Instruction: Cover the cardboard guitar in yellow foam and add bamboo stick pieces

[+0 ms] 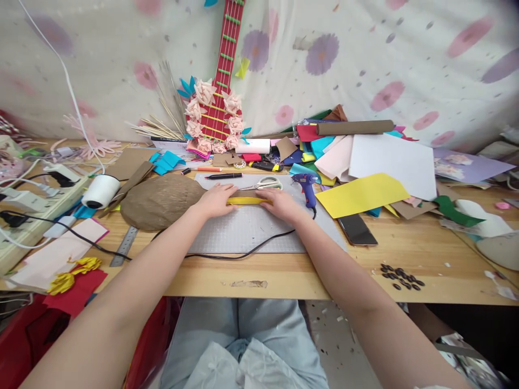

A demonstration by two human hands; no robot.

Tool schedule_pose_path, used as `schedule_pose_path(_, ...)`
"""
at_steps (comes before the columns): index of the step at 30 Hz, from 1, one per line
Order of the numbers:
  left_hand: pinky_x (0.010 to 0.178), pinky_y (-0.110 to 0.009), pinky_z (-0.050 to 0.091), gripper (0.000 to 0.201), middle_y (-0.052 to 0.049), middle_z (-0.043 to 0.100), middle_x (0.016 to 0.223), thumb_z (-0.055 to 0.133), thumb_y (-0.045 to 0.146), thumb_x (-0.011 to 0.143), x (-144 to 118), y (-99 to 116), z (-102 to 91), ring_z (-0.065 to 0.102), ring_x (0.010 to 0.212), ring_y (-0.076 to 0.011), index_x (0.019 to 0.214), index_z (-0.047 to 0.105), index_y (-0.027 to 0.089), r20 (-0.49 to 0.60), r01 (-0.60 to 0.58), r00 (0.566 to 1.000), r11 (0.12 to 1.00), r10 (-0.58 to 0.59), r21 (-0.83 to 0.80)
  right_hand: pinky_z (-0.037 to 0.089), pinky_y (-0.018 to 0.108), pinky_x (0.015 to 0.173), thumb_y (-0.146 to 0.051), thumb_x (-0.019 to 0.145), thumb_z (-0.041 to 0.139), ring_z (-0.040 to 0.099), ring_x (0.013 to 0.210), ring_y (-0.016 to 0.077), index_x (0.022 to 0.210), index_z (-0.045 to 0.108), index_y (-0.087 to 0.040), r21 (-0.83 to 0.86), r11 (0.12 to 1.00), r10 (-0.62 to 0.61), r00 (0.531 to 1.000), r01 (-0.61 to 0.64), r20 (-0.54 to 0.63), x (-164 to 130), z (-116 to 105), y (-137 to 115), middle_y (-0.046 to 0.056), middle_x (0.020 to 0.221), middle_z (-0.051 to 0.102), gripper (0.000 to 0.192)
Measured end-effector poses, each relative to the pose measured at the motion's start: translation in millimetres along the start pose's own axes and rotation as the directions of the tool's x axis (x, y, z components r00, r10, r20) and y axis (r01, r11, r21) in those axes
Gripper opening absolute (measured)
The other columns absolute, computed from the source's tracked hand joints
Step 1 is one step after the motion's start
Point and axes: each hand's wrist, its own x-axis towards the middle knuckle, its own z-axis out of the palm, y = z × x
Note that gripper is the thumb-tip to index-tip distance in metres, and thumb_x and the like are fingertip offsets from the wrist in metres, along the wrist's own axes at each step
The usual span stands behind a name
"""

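Left hand point(218, 201) and right hand point(280, 204) half curled, holding a yellow strip point(248, 201), scissors point(272, 182) just behind, ruler point(124, 247) near the worktop's point(284, 275) front edge

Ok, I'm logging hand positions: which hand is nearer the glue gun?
Right. The right hand is just left of the glue gun; the left hand is farther left, at the far end of the yellow strip.

Bright, diffuse light spreads evenly over the pale wooden counter point(284, 275), with soft, faint shadows near the fingers point(224, 190); its source is hard to place. Under the counter's right end it turns dark. Wide-angle distortion stretches the outer edges, where detail softens; the narrow yellow paper strip point(248, 201) looks slightly soft.
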Motion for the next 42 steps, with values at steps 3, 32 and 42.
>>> schedule_pose_path(3,0.110,-0.035,0.020,0.059,-0.012,0.036,0.143,0.044,0.036,0.084,6,6,8.4,0.034,0.131,-0.0202,0.137,0.034,0.013,0.034,-0.012,0.999,1.000,0.011,0.006,0.035,0.035,0.103,-0.020,0.086,0.046,0.048,0.120,0.0173,0.121,0.056,-0.020,-0.013,0.999,-0.031,0.999,0.030,-0.031,-2,9,1,0.005,0.128,0.054,0.036)
schedule_pose_path(32,0.090,-0.033,0.041,0.048,-0.007,0.055,0.109,0.063,0.045,0.071,10,4,8.3,0.049,0.106,-0.0232,0.109,0.057,0.017,-0.027,0.023,0.999,0.997,-0.025,-0.077,0.044,0.038,0.084,-0.039,0.068,0.070,0.056,0.097,0.0232,0.112,0.052,-0.019,0.131,0.990,0.055,0.995,-0.043,-0.084,0,14,-13,0.007,0.101,0.064,0.051)
schedule_pose_path(42,0.091,-0.037,0.040,0.043,-0.008,0.053,0.108,0.065,0.041,0.071,-2,11,3.4,0.048,0.104,-0.0242,0.106,0.055,0.018,-0.216,-0.060,0.974,0.997,0.067,0.038,0.041,0.042,0.090,-0.038,0.063,0.073,0.051,0.106,0.0268,0.121,0.048,-0.015,0.096,0.995,0.024,0.992,-0.012,-0.125,-2,12,-15,0.011,0.112,0.060,0.067)
